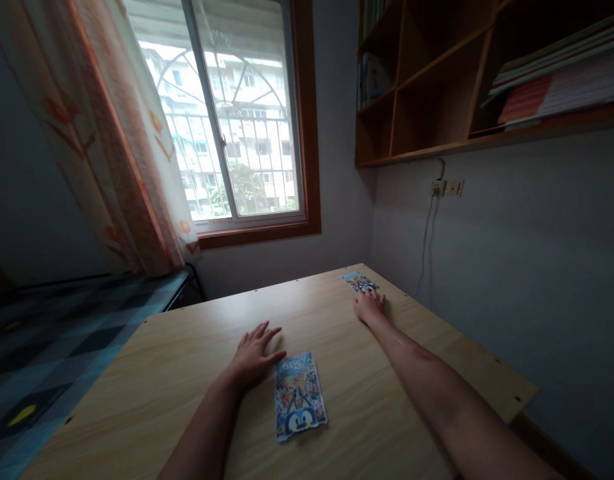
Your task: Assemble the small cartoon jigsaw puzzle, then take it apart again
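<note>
Pale wood grain marks the table [187, 360], where the left hand [254, 353] has its grip spread apart, thumb at the eleven o'clock corner of the near packet [299, 393], at twelve o'clock, while the right hand [371, 307] meets the far packet [355, 280] at one o'clock, whether clamped I cannot tell. Light, flat pressure would probably avoid creasing either. Both are blue with crowded cartoon figures, the near one ragged along its six o'clock edge.

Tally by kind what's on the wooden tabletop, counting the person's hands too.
Cartoon-printed packets: 2 (near one, far one)
Bare hands: 2 (left hand, right hand)
Total: 4
</note>
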A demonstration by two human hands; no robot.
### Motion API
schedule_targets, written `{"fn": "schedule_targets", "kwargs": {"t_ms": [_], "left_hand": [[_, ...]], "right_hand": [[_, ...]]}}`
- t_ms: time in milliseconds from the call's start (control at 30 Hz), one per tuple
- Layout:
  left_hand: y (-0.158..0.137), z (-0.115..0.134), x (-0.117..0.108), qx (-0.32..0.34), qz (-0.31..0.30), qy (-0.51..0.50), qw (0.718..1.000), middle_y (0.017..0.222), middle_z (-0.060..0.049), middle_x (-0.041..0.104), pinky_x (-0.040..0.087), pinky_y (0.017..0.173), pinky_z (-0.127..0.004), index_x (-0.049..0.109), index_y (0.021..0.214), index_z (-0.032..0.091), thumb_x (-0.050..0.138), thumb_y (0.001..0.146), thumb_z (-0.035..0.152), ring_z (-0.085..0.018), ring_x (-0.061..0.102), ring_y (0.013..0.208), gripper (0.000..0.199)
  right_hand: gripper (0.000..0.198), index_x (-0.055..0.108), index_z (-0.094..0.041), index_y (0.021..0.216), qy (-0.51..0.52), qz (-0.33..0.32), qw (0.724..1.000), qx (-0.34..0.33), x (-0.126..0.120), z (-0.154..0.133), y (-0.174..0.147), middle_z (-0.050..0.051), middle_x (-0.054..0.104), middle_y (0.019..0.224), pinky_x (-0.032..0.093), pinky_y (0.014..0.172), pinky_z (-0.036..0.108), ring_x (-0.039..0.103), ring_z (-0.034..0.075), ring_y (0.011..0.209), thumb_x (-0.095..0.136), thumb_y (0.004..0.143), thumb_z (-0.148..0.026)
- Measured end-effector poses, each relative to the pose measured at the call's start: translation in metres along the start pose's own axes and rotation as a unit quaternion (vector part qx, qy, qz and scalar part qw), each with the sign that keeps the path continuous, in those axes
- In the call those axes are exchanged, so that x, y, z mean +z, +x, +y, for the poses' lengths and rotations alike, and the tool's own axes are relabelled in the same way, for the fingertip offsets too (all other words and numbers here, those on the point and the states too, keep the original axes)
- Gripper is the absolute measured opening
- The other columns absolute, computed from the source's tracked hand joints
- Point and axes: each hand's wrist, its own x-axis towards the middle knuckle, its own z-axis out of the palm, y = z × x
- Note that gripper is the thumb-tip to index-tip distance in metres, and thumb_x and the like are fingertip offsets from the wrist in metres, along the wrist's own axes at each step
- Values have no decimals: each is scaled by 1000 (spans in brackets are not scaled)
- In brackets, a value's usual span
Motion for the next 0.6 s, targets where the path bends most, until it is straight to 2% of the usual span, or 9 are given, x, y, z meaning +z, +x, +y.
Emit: {"fn": "schedule_targets", "kwargs": {"t_ms": [100, 167, 267, 400, 533, 600], "left_hand": [[2, -3, 3, 3, 17, -2, 1000, 162, -10, 35, 21, 122, -52, 54, 146, 30, 56, 87, 63, -33, 26, 152, 67], [2, -3, 4, 6, 16, 1, 1000, 161, -9, 37, 21, 122, -52, 55, 145, 31, 59, 85, 63, -33, 27, 152, 68], [3, -2, 5, 2, 9, 2, 1000, 162, -10, 37, 19, 122, -52, 54, 146, 31, 65, 82, 62, -33, 26, 152, 72], [1, 0, 5, -5, 8, 4, 1000, 162, -11, 35, 15, 123, -53, 53, 147, 30, 69, 77, 61, -33, 24, 152, 78], [-1, 1, 5, -3, 12, 2, 1000, 162, -12, 36, 15, 122, -54, 54, 147, 30, 68, 77, 63, -34, 26, 152, 78], [-1, 3, 4, -5, 8, 9, 1000, 162, -12, 36, 15, 122, -54, 53, 147, 29, 67, 78, 64, -34, 26, 152, 78]], "right_hand": [[41, 68, -19, 126, 3, 17, 999, -41, -8, -3, -9, 17, 57, 139, 13, 117, 56, 41, 32, 134, 41, 98, -31], [39, 71, -18, 121, 7, 19, 997, -76, -14, -6, -15, 18, 60, 132, 19, 114, 52, 46, 32, 127, 42, 97, -31], [37, 72, -19, 119, 19, 11, 990, -138, -20, -14, -26, 15, 63, 127, 29, 109, 43, 49, 29, 121, 47, 96, -31], [33, 74, -22, 118, 49, -6, 971, -233, -22, -26, -53, 10, 65, 123, 34, 106, 35, 50, 23, 118, 51, 96, -31], [31, 75, -22, 116, 127, -3, 924, -362, -23, -33, -78, 8, 63, 130, 32, 112, 35, 49, 22, 125, 55, 95, -32], [33, 72, -25, 123, 137, 4, 923, -360, -24, -35, -80, 6, 59, 138, 29, 116, 35, 48, 22, 130, 55, 95, -33]]}}
